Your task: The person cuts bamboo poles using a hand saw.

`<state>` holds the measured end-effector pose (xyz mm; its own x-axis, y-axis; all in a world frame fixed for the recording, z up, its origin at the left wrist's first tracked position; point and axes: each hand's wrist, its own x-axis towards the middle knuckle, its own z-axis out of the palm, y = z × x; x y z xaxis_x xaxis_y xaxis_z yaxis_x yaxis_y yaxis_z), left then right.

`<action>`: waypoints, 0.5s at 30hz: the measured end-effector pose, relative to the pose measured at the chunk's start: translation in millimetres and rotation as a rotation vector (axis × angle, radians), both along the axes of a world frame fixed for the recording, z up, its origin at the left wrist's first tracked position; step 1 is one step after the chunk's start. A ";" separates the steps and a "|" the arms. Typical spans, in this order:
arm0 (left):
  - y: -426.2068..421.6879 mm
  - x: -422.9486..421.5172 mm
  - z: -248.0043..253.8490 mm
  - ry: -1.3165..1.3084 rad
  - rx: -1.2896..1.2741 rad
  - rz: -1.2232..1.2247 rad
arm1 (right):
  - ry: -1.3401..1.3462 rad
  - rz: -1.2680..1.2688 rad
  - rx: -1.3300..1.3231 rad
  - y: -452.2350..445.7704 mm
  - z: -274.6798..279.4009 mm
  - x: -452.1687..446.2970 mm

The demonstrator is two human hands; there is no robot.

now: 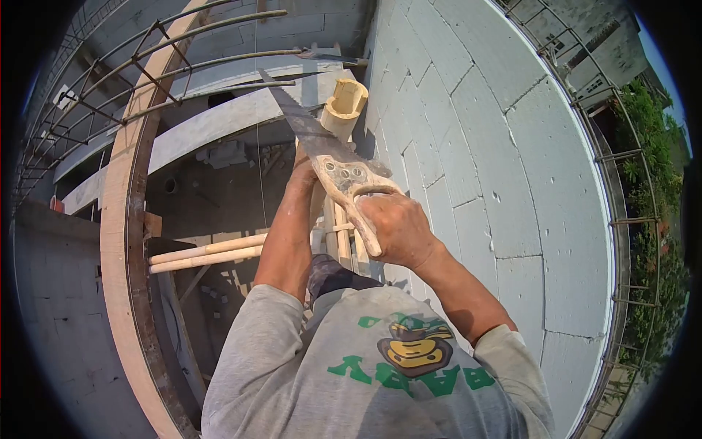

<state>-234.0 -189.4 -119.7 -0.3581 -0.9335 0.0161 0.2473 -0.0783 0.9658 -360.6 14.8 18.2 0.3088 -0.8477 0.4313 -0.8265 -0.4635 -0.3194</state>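
Handsaw (320,146), just one, slants across the near side of one thick bamboo pole (341,110) with a notched, open end, beside the grey block wall (475,179). Of two hands, the right hand (398,228) is clenched around the saw's handle; the left hand (303,168) sits partly behind the blade, its fingers hidden, so its grip cannot be told. Two slimmer poles (208,249) run side by side near one long wooden beam (121,190).
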 end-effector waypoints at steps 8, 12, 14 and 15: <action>12.2 -0.8 52.0 -0.640 -0.222 0.069 | 0.032 0.021 0.088 71.7 1.9 -40.2; 0.1 3.6 23.4 -0.519 -0.237 0.077 | -0.030 -0.010 0.027 -55.2 -5.1 28.3; 1.2 1.0 12.4 -0.483 -0.260 0.093 | 0.024 0.032 -0.013 -37.6 -3.5 10.1; -2.4 -1.3 8.9 -0.507 -0.273 0.089 | 0.045 0.049 -0.014 -15.6 -6.1 -2.0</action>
<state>-235.3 -191.8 -110.9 -0.3043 -0.9465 0.1073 -0.2568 0.1900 0.9476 -362.6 -0.8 12.2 0.3690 -0.8252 0.4276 -0.8160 -0.5079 -0.2760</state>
